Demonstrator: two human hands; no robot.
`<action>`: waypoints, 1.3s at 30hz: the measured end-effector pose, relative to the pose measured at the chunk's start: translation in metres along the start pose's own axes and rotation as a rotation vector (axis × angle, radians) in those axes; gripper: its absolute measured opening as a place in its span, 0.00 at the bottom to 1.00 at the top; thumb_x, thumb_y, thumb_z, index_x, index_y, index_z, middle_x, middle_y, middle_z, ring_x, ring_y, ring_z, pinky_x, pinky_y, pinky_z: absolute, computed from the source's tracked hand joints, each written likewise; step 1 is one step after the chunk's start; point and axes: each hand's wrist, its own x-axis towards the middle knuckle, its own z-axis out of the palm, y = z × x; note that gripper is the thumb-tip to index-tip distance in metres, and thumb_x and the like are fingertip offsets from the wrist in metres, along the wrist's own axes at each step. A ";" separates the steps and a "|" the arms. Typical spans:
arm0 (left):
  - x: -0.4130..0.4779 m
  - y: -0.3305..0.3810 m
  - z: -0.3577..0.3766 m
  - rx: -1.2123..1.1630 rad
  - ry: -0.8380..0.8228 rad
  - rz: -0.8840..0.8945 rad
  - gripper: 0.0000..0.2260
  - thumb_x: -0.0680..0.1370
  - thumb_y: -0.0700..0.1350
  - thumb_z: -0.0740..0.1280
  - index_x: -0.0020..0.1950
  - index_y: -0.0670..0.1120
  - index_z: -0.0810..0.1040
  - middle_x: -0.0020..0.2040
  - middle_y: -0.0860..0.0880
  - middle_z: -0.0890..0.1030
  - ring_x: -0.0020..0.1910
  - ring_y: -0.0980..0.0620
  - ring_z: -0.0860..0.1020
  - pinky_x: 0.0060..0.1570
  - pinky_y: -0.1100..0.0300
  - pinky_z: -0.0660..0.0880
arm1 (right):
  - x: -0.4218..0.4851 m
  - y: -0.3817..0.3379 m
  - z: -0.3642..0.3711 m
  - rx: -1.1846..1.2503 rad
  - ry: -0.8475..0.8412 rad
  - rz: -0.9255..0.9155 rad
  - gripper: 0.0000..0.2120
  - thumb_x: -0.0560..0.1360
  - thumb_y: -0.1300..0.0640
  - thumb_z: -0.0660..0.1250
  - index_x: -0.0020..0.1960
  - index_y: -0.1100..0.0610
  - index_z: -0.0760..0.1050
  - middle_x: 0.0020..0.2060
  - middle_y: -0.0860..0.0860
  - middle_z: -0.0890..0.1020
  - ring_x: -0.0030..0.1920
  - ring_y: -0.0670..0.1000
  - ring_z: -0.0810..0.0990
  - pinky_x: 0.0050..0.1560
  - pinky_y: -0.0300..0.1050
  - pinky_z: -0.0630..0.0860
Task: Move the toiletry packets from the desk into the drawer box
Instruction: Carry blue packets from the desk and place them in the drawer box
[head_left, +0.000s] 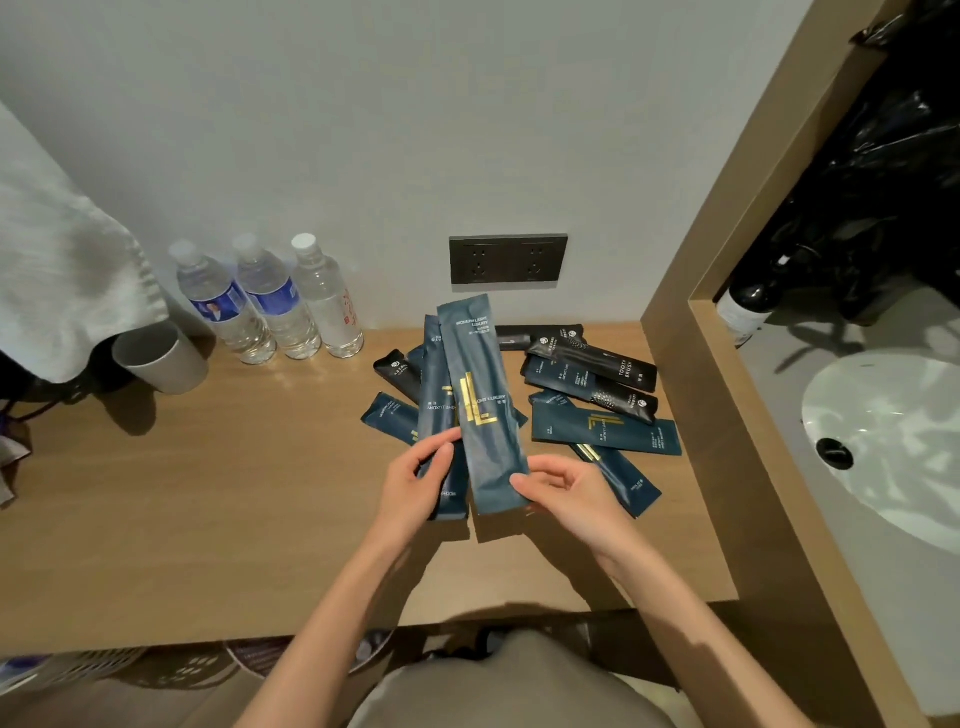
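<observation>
**Two blue packets held upright over the bench**

Both hands hold long dark-blue packets above the bench, standing nearly upright and overlapping. The right hand pinches the front packet at its lower right edge, with the thumb on its face and the fingers curled behind. The left hand grips the second packet, which sits just behind and left of the first; its thumb presses on the front and the rest of the hand wraps the left side.

The loose packets, blue and black, lie in a heap on the bench behind and to the right of the hands, some overlapping. This heap reaches close to the wooden side panel on the right and to the wall with the socket behind. To the left, bare wood runs to the water bottles and a cup. The bench's front edge lies under the forearms.
</observation>
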 end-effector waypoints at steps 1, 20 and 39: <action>-0.001 0.002 0.006 -0.029 0.023 -0.017 0.09 0.80 0.46 0.62 0.54 0.53 0.82 0.51 0.58 0.83 0.53 0.64 0.79 0.58 0.62 0.74 | -0.001 0.002 0.004 0.006 0.009 0.008 0.12 0.74 0.58 0.71 0.57 0.57 0.80 0.46 0.53 0.86 0.45 0.49 0.84 0.44 0.35 0.78; 0.009 0.007 0.004 0.111 0.175 -0.034 0.06 0.74 0.47 0.71 0.46 0.44 0.84 0.43 0.53 0.84 0.42 0.62 0.79 0.43 0.67 0.72 | 0.107 0.042 -0.122 -0.955 0.215 -0.047 0.23 0.73 0.54 0.71 0.67 0.49 0.71 0.65 0.51 0.75 0.66 0.54 0.71 0.63 0.56 0.73; 0.012 0.004 0.022 0.106 0.173 -0.098 0.05 0.75 0.44 0.71 0.40 0.46 0.84 0.33 0.60 0.82 0.35 0.65 0.77 0.36 0.75 0.71 | 0.152 0.035 -0.141 -1.204 -0.008 -0.084 0.18 0.70 0.52 0.74 0.51 0.52 0.66 0.46 0.50 0.80 0.51 0.55 0.77 0.54 0.53 0.67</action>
